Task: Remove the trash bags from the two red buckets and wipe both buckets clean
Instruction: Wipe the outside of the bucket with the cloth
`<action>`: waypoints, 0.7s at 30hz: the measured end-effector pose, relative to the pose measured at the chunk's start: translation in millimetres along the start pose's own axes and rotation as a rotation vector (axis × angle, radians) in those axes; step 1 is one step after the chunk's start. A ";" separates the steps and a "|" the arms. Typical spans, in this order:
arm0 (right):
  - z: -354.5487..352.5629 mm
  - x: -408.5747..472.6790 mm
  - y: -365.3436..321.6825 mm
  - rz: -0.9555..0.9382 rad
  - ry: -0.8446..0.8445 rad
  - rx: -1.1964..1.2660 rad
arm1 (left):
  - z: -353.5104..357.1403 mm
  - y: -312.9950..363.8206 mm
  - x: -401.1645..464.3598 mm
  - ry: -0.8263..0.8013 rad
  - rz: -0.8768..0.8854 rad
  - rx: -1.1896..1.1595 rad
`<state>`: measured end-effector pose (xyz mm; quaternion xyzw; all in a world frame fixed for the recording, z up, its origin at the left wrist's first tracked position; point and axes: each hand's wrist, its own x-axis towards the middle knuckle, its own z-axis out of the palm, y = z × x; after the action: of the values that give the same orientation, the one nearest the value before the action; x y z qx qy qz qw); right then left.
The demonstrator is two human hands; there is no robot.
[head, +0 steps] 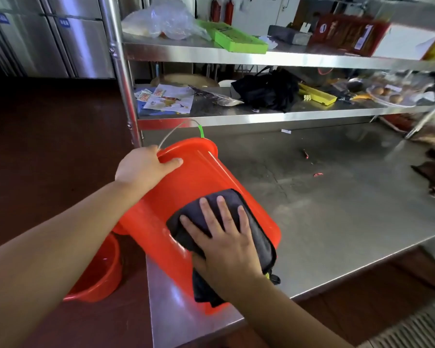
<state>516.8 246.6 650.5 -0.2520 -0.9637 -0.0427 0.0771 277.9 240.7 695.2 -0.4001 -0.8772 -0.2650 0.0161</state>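
Head view shows a red bucket (186,197) tipped on its side at the near-left corner of the steel surface (337,197), its mouth pointing toward 11 o'clock and its base toward 5 o'clock. The left hand (146,167) curls over the rim near the wire handle (176,129), fingers hooked inside, thumb outside. The right hand (226,237) lies spread, fingers straight, pressing a dark cloth (256,222) flat against the bucket's outer wall. No trash bag shows in this bucket. A second red bucket (98,277) stands on the floor at 7 o'clock, below the surface edge; whether it holds a bag I cannot tell. The risk, I judge, is the round wall rolling under the wiping pressure: the bucket sits partly over the corner, so a hard stroke toward 7 o'clock could slide it off the edge if the rim grip loosens.
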 end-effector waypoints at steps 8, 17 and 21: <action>1.0 19.0 60.4 0.265 -0.014 0.465 | -0.9 -47.8 -47.2 0.137 -0.091 -0.237; 0.1 17.4 67.7 0.574 -0.190 0.915 | -4.2 -86.7 -99.4 0.188 -0.258 -0.447; -3.4 8.8 51.1 0.453 -0.087 0.704 | -3.5 -90.4 -103.6 0.191 -0.283 -0.450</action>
<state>534.9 294.8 657.6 -0.4172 -0.8420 0.3181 0.1253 283.5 118.4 632.5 -0.2405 -0.8379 -0.4891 -0.0275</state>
